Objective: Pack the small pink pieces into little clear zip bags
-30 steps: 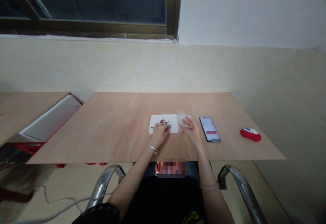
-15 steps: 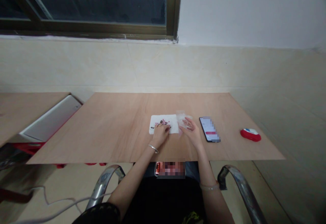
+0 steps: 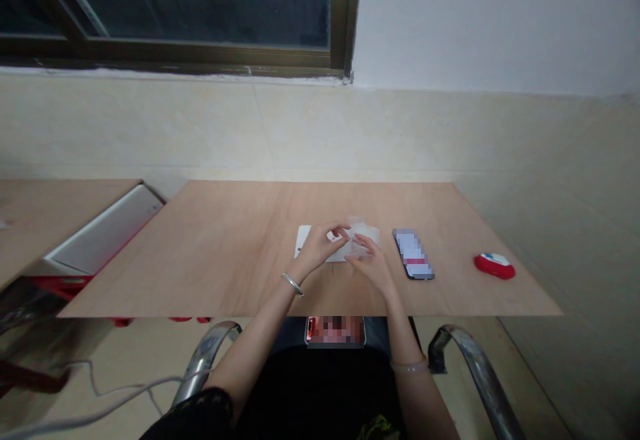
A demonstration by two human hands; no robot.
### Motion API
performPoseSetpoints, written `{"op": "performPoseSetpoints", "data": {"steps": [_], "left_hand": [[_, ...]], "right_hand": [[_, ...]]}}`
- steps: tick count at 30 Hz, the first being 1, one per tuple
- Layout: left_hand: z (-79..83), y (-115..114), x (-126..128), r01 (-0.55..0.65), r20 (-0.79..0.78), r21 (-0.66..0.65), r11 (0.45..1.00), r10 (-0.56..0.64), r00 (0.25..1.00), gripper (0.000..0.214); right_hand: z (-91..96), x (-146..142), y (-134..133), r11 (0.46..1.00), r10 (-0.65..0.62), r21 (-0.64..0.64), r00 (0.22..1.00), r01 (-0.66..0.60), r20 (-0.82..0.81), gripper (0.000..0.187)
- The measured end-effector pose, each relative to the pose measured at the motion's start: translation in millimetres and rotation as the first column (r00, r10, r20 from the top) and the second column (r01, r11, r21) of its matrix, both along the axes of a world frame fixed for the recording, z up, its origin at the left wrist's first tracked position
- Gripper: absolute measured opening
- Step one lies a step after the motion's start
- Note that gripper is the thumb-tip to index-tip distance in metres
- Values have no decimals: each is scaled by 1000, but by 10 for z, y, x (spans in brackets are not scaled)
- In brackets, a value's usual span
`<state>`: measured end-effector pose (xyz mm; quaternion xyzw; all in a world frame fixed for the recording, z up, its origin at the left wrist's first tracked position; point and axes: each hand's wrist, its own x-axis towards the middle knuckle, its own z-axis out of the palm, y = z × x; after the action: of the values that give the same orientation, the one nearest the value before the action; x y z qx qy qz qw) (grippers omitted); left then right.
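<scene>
**Two hands meet at a thin translucent bag over a white sheet**

The left hand (image 3: 319,247) is above the white sheet (image 3: 303,233), which lies flat near the middle of the wooden table (image 3: 240,253). Its thumb and fingers are bent toward the right, and the tips come close to the translucent bag (image 3: 370,232). There is a gap between thumb and forefinger along most of their length; whether the tips pinch some small piece, I cannot tell.

The right hand (image 3: 373,263) is at the near side of the bag, with the fingers over it and the thumb pointing to the left, apart from the forefinger. It seems to touch the bag, but how firmly it grips, I cannot tell. The bag lies at the right end of the sheet and overlaps it partly.

On the sheet, a small dark piece (image 3: 299,249) shows at the left side of the left hand; the hand hides much of the surface.

A silver bangle (image 3: 293,284) is on the left wrist, and a pale bangle (image 3: 409,367) is on the right forearm. To the right of the right hand lies a phone (image 3: 414,253) with its screen up, and farther right, well apart, a red and white object (image 3: 495,265). Another phone (image 3: 335,331) rests on the person's lap.
</scene>
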<state>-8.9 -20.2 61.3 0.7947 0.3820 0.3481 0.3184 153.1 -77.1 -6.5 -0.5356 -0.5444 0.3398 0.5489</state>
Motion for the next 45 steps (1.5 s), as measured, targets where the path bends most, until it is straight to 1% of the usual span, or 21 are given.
{"op": "performPoseSetpoints", "data": {"steps": [3, 6, 9, 12, 15, 17, 19, 21, 23, 25, 27, 30, 38, 42, 44, 45], "left_hand": [[68, -25, -12, 98, -85, 15, 995, -97, 992, 20], [104, -41, -44, 139, -131, -20, 990, -141, 981, 18], [111, -43, -81, 140, -102, -46, 989, -144, 984, 18], [42, -14, -145, 64, -36, -91, 994, -68, 997, 19], [-160, 53, -261, -15, 5, -171, 985, 16, 1000, 23], [-361, 105, -362, -79, -9, -165, 983, 79, 997, 23], [-576, 146, -469, -190, -101, -131, 973, 177, 979, 19], [-760, 161, -566, -288, -215, -122, 950, 258, 942, 17], [-881, 148, -640, -351, -310, -83, 933, 310, 899, 15], [-936, 119, -682, -385, -368, -24, 923, 350, 861, 14], [-946, 90, -691, -411, -407, 16, 912, 381, 830, 14], [-937, 77, -665, -435, -460, 7, 900, 390, 798, 13], [-984, 101, -583, -420, -468, -51, 906, 350, 812, 12], [-984, 70, -571, -425, -389, -49, 904, 375, 842, 12], [-921, 68, -561, -426, -305, -73, 902, 386, 871, 14], [-858, 69, -550, -419, -255, -93, 903, 386, 887, 16]], "right_hand": [[27, -24, -10, 999, 32, 16, 999, -32, -13, 54], [30, -37, -13, 999, 44, 29, 999, -43, -21, 54], [25, -46, -16, 999, 46, 25, 999, -46, -27, 54], [16, -44, -15, 998, 51, 34, 999, -50, -13, 54], [9, -24, -6, 999, 23, 38, 1000, -23, 6, 55], [10, -5, 2, 999, -3, 39, 1000, 3, 5, 56], [13, 15, 8, 999, -25, 40, 1000, 25, -10, 57], [15, 29, 12, 998, -39, 39, 999, 40, -32, 56], [13, 35, 16, 998, -43, 38, 998, 45, -53, 55], [11, 33, 19, 998, -39, 38, 997, 41, -66, 54], [12, 26, 21, 999, -39, 32, 997, 42, -69, 55], [20, 10, 20, 999, -48, 15, 996, 49, -79, 55], [18, -14, 10, 999, -54, -9, 994, 53, -100, 58], [11, -13, 2, 999, -43, -5, 993, 43, -107, 60], [22, -18, -12, 999, -46, 6, 994, 47, -97, 59], [30, -26, -20, 998, -54, 15, 995, 56, -79, 58]]}}
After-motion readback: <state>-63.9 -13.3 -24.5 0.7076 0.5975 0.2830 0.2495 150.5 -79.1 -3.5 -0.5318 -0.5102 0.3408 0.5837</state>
